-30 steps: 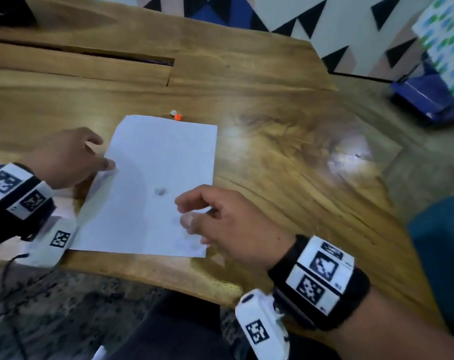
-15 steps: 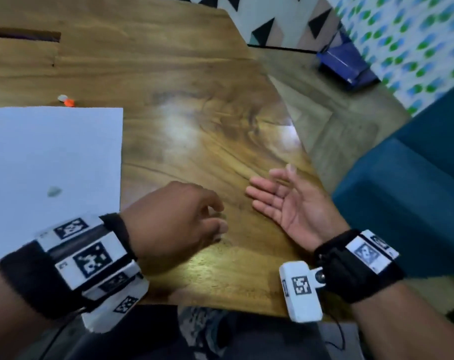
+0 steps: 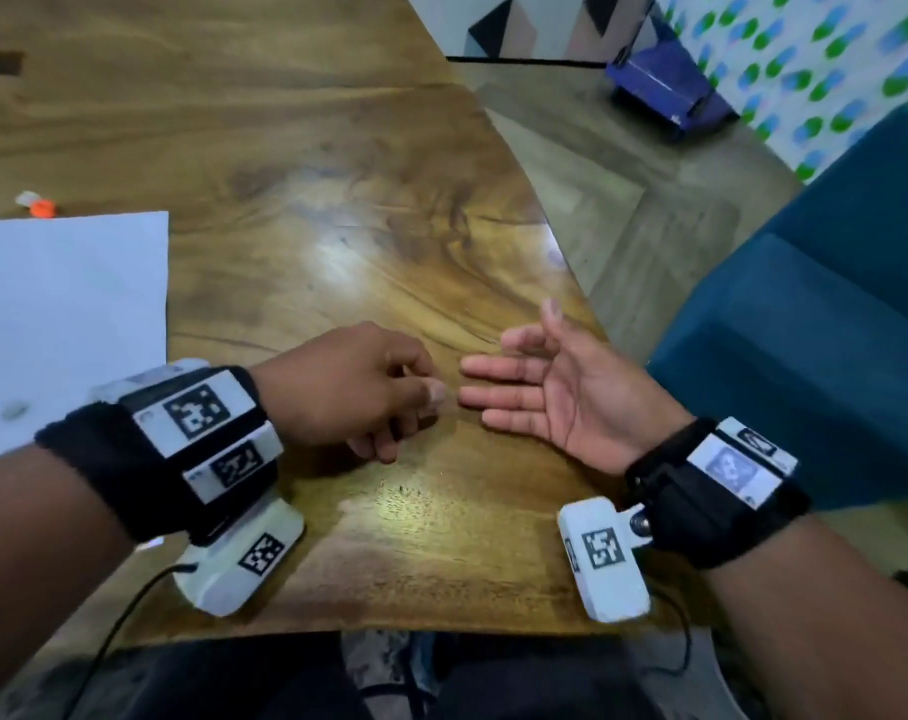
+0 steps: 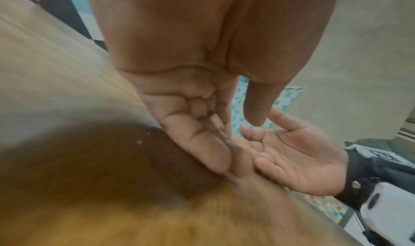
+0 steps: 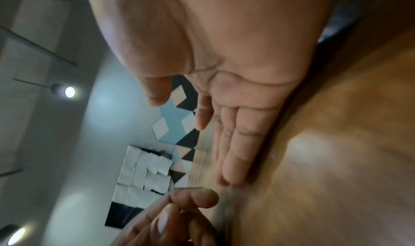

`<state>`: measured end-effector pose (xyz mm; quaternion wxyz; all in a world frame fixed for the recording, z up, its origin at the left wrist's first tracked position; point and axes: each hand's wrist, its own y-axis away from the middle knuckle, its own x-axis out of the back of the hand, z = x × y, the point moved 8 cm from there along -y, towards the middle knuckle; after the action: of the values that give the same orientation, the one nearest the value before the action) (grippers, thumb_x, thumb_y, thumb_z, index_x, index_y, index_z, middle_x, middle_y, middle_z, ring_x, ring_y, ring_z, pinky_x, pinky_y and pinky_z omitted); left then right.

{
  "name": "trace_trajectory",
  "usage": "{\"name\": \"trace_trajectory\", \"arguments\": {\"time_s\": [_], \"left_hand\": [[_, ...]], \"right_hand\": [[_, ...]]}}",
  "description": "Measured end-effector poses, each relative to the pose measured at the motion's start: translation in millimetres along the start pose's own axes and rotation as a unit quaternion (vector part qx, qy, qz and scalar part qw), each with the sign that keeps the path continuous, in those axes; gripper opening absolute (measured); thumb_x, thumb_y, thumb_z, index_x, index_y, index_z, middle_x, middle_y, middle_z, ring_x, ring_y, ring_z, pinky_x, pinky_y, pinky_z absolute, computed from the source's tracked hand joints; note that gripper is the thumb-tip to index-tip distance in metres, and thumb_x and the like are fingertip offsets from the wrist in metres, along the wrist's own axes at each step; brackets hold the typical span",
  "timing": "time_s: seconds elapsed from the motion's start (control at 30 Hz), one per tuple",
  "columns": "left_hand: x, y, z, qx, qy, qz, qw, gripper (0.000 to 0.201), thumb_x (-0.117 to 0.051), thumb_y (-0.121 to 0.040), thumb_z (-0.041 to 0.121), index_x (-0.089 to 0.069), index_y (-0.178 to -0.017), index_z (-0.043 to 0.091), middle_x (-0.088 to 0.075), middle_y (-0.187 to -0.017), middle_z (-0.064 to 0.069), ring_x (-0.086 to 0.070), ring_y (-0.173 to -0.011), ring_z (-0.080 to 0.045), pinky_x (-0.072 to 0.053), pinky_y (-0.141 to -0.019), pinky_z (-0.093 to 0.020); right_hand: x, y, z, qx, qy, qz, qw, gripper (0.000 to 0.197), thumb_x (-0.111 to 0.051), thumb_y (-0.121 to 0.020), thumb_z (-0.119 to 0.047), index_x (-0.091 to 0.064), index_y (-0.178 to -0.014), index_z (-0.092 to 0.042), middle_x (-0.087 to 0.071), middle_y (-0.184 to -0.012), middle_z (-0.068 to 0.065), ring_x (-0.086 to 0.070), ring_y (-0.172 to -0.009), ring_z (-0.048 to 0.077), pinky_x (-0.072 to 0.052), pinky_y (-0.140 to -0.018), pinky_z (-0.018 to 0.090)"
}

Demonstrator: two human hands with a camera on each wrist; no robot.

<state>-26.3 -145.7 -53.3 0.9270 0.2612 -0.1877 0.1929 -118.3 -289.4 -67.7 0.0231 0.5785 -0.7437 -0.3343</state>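
Table (image 3: 337,226), golden-brown wood with dark swirling grain; sheet of paper (image 3: 67,314), plain white with 1 grey speck (image 3: 14,410); small piece (image 3: 41,206), orange and white; 2 wristbands (image 3: 129,459), black with white tags bearing black square codes; sofa (image 3: 815,345), teal; fabric (image 3: 815,70), white with green and blue dots; box (image 3: 665,85), deep blue.

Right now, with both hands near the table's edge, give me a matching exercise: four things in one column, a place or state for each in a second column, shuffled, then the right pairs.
1. left hand
2. right hand
3. sheet of paper
4. orange bit

A. palm turned up, fingers straight
B. just beyond the sheet's far edge
C. flat on the table, left of both hands
D. back turned up

Pairs: 1-D, 2-A, 3-C, 4-B.
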Motion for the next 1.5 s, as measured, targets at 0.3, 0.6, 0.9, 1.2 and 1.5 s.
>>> {"name": "trace_trajectory", "arguments": {"time_s": [0.3,0.6,0.9,1.2,1.5], "left_hand": [[-8.3,14.4,-2.0,-0.006,-0.051,-0.111,0.992,0.022,-0.052,-0.105,0.026,-0.066,-0.094,0.012,-0.076,-0.081,-0.008,-0.075,-0.07,-0.025,-0.061,-0.07,-0.044],[79.7,4.5,13.6,-0.072,0.029,0.203,0.976,0.019,-0.052,-0.104,0.017,-0.068,-0.095,0.022,-0.075,-0.085,-0.001,-0.074,-0.078,-0.018,-0.061,-0.081,-0.048],[74.2,18.1,-32.1,0.102,-0.284,0.126,0.945,0.063,-0.04,-0.093,0.056,-0.044,-0.141,0.015,-0.04,-0.142,-0.016,-0.044,-0.133,-0.039,-0.04,-0.108,-0.051],[20.2,4.1,2.6,0.027,-0.306,0.027,0.951,0.06,-0.04,-0.102,0.053,-0.036,-0.153,0.021,-0.011,-0.169,-0.009,-0.017,-0.154,-0.025,-0.024,-0.121,-0.038],[47.7,-3.2,22.1,0.004,-0.255,0.096,0.962,0.037,-0.045,-0.105,0.021,-0.058,-0.139,0.013,-0.056,-0.144,-0.008,-0.051,-0.131,-0.028,-0.04,-0.103,-0.03]], "right_hand": [[-40.7,36.6,53.1,-0.081,0.008,-0.169,0.982,0.051,-0.045,-0.095,-0.055,-0.055,-0.112,-0.008,-0.057,-0.132,0.032,-0.056,-0.12,0.048,-0.055,-0.089,0.049],[-42.0,-6.8,-4.8,0.032,-0.035,-0.012,0.999,0.05,-0.05,-0.09,-0.056,-0.055,-0.112,-0.011,-0.066,-0.126,0.022,-0.066,-0.116,0.035,-0.057,-0.09,0.047],[-83.2,-35.6,32.0,-0.028,-0.057,-0.077,0.995,0.068,-0.044,-0.093,-0.064,-0.044,-0.137,-0.012,-0.061,-0.132,0.026,-0.063,-0.118,0.041,-0.05,-0.102,0.052],[-19.0,-0.9,-9.1,0.084,-0.109,0.056,0.989,0.061,-0.044,-0.094,-0.063,-0.051,-0.128,-0.013,-0.066,-0.125,0.026,-0.066,-0.112,0.036,-0.054,-0.092,0.048],[-118.5,5.6,86.4,-0.111,-0.101,-0.15,0.977,0.07,-0.05,-0.081,-0.073,-0.048,-0.112,-0.01,-0.063,-0.127,0.021,-0.062,-0.116,0.04,-0.047,-0.099,0.049]]}}
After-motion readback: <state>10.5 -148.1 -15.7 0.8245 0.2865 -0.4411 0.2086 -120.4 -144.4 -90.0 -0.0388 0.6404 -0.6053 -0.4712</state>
